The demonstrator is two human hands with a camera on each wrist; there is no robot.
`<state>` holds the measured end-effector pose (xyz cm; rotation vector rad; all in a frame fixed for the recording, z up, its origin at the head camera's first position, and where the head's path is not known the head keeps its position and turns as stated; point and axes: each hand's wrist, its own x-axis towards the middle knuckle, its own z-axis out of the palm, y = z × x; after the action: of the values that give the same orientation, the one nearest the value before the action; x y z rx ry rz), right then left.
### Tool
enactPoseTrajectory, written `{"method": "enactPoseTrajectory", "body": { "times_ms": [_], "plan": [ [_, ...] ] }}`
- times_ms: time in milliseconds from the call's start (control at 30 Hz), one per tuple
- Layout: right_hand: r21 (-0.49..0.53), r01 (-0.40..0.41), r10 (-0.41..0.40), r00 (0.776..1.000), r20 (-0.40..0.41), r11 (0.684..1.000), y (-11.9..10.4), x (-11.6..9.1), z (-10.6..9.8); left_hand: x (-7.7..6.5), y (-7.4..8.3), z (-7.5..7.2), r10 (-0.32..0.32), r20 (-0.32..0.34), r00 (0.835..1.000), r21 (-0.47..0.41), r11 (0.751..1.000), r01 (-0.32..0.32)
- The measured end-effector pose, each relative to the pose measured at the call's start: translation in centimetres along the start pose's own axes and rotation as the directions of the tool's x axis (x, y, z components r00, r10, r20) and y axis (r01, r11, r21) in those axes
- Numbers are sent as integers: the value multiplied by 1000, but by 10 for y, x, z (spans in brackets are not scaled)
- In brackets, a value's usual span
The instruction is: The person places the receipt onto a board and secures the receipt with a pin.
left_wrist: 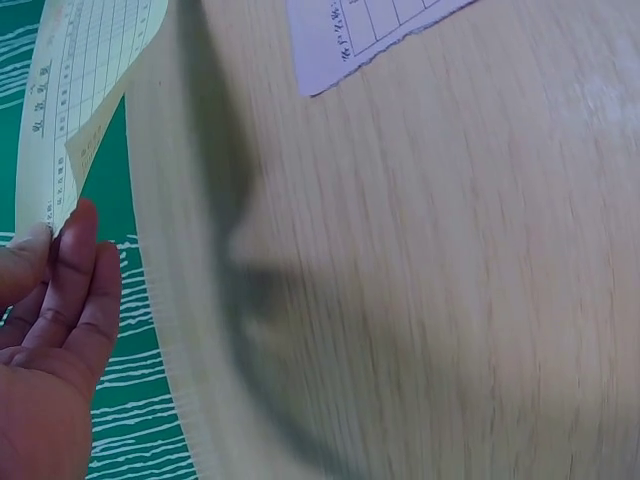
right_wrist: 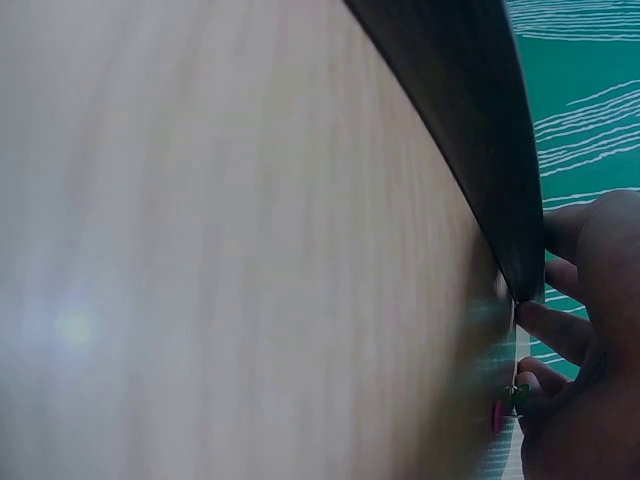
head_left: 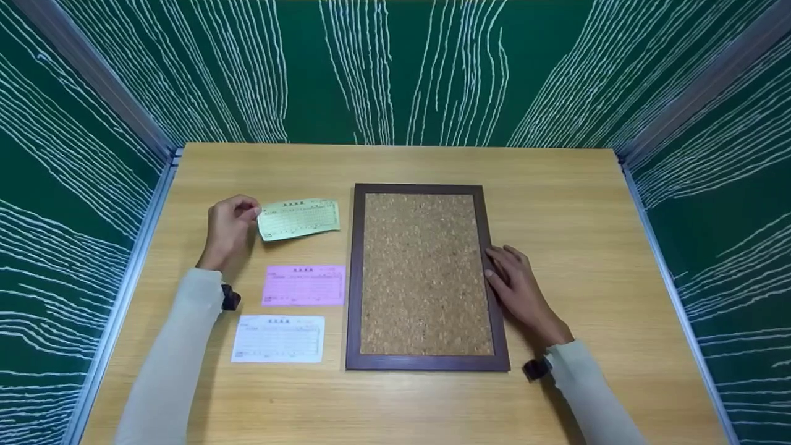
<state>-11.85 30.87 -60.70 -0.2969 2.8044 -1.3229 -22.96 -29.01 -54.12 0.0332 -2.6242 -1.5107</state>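
A pale green printed form slip [head_left: 299, 219] is pinched at its left end by the thumb and fingers of my left hand [head_left: 230, 228]. In the left wrist view, the slip [left_wrist: 85, 80] bends, with one corner folded over near the fingertips. My right hand [head_left: 518, 287] grips the right side of a brown-framed corkboard [head_left: 426, 275], thumb and fingertips at the frame. Seen from the right wrist, the fingers [right_wrist: 560, 330] meet the dark frame [right_wrist: 470, 110]. Small green and pink pieces [right_wrist: 520, 393] show at the lower fingers, partly hidden.
A pink form slip [head_left: 303, 285] lies left of the corkboard, with a white form slip [head_left: 278, 339] below it. Everything rests on a wooden table [head_left: 395, 408]. Green walls [head_left: 408, 68] with white wavy lines enclose the back and sides.
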Motion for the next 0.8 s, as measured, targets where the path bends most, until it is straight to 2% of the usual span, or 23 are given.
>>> {"method": "enactPoseTrajectory", "body": {
  "times_ms": [267, 800],
  "plan": [
    [5, -9, 9, 1000, 6, 1000, 1, -1, 0, -4, 6, -1, -24, 27, 999, -6, 1000, 25],
    [-5, -11, 11, 1000, 11, 1000, 0, -1, -1, -12, 25, 4, 23, 49, 999, -4, 1000, -23]
  ]
}}
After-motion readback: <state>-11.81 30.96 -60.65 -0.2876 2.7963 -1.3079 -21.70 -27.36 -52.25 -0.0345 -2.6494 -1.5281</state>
